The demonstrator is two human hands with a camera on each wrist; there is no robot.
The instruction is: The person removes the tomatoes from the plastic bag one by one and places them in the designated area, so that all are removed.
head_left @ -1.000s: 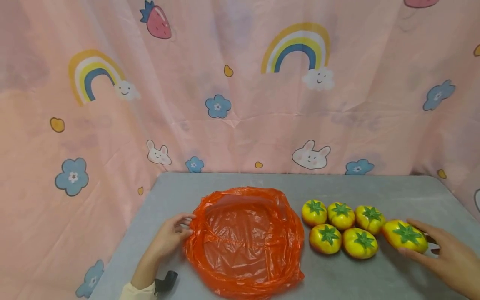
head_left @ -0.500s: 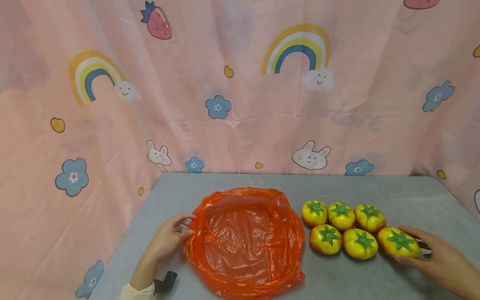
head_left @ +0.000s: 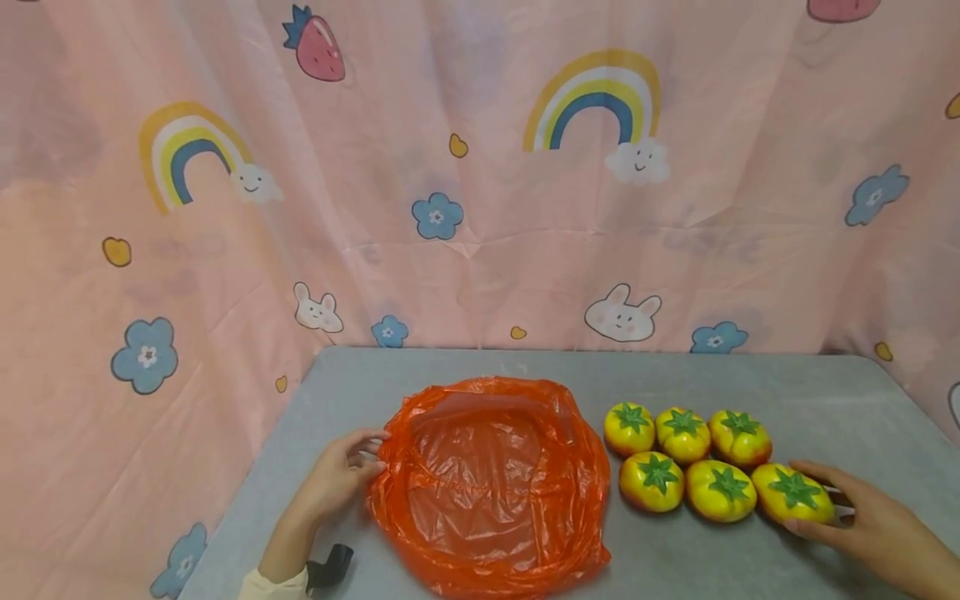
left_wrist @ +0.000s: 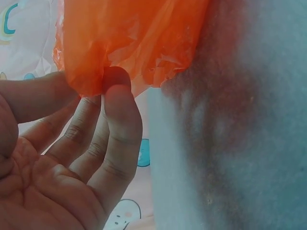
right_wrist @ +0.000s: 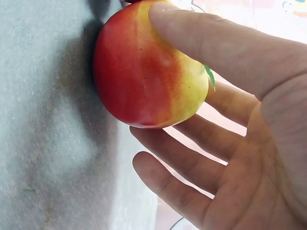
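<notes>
An orange-red plastic bag (head_left: 480, 487) lies with its mouth spread wide on the grey table. My left hand (head_left: 341, 475) pinches the bag's left edge; in the left wrist view the thumb and fingertips meet on the thin film. To the right, glossy yellow tomatoes with red undersides and green star-shaped leaves stand in two rows. My right hand (head_left: 862, 517) holds the front-right tomato (head_left: 789, 493) between thumb and fingers, at the end of the front row, beside another tomato (head_left: 722, 492). The right wrist view shows its red side (right_wrist: 129, 67) close to the tabletop.
The back row holds several tomatoes (head_left: 682, 435), near the bag's right side. A black object (head_left: 330, 567) is at my left wrist, by the sleeve. A pink patterned curtain (head_left: 480, 275) hangs behind the table's far edge (head_left: 585, 354).
My right hand has brought its tomato left and down toward the end of the front row. The back-right tomato shifted slightly early on. The left hand and bag stay nearly still.
</notes>
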